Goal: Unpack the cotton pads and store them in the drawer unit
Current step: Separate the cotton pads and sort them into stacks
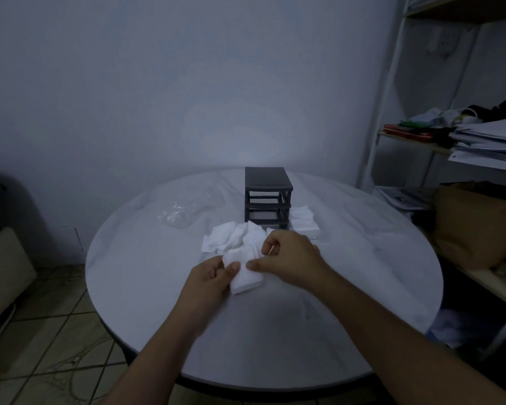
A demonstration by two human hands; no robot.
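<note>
Clear plastic wrapping (177,214) lies empty on the round table (146,287), left of everything else, so unpacking looks done. Next comes the left hand (209,276), thumb and fingers pinched on a small stack of cotton pads (246,276) held just above the tabletop; the right hand (288,258) pinches the same stack from the other side. Loose pads (231,238) lie behind, more pads (304,222) beside the dark drawer unit (268,197). Squaring the stack seems the step in hand; the next move calls for a drawer, though none is visibly pulled out.
</note>
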